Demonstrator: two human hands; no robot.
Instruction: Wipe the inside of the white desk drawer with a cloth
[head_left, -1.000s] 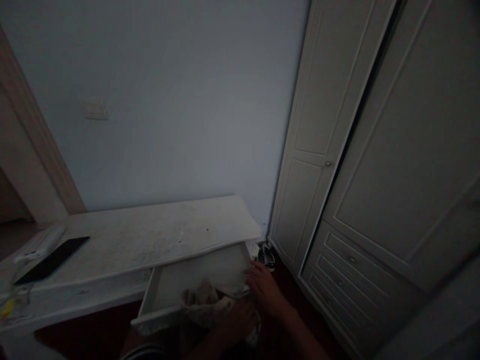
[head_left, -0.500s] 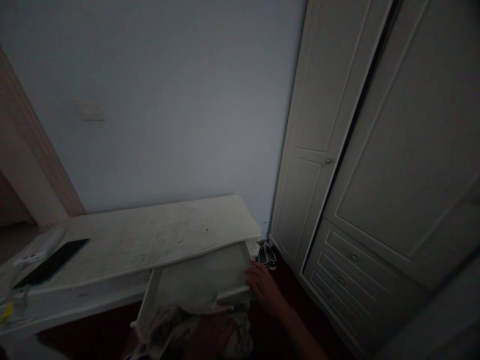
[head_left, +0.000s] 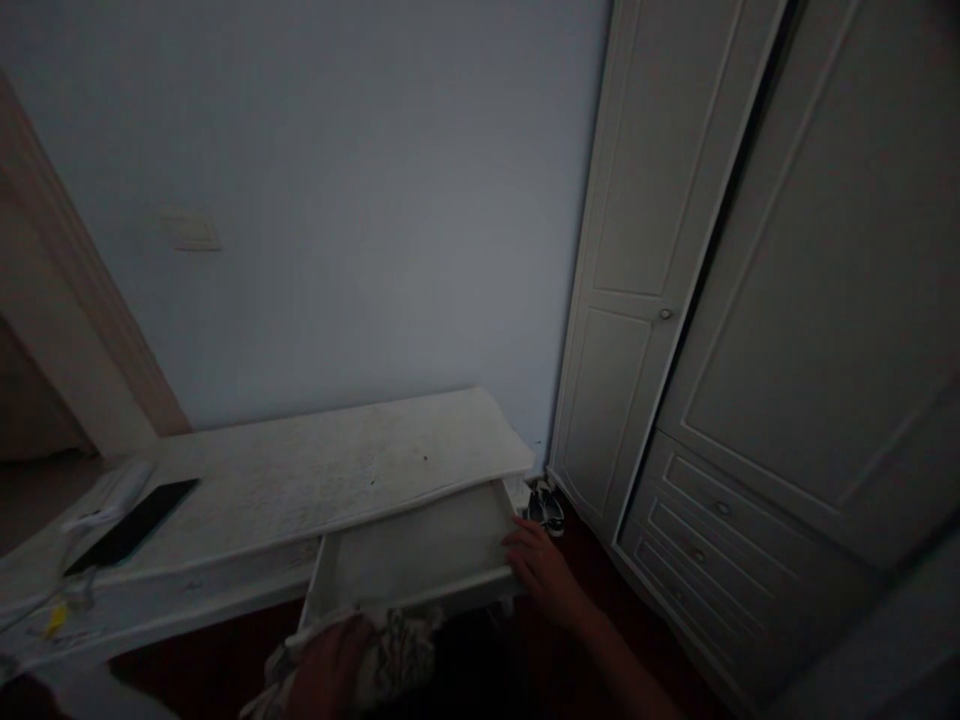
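A pulled-out drawer (head_left: 420,550) juts from the white desk (head_left: 442,425), its inside bare where I can see it. My left hand (head_left: 334,660) holds a crumpled patterned cloth (head_left: 405,650) against the left part of the drawer's front edge; the hand is dark and partly cut off by the bottom of the view. At the drawer's right front corner, my right hand (head_left: 540,570) has its fingers bent over the side edge, gripping it.
A dark flat tablet-like object (head_left: 135,525) and a white object (head_left: 109,495) lie on the desk's left end. Something yellow (head_left: 55,620) hangs at the desk's front. Shoes (head_left: 546,508) stand on the red floor beside a tall white wardrobe (head_left: 622,390).
My left hand and the cloth have moved left along the drawer's front, uncovering its middle and right part. My right hand stays at the right corner. The view has shifted slightly.
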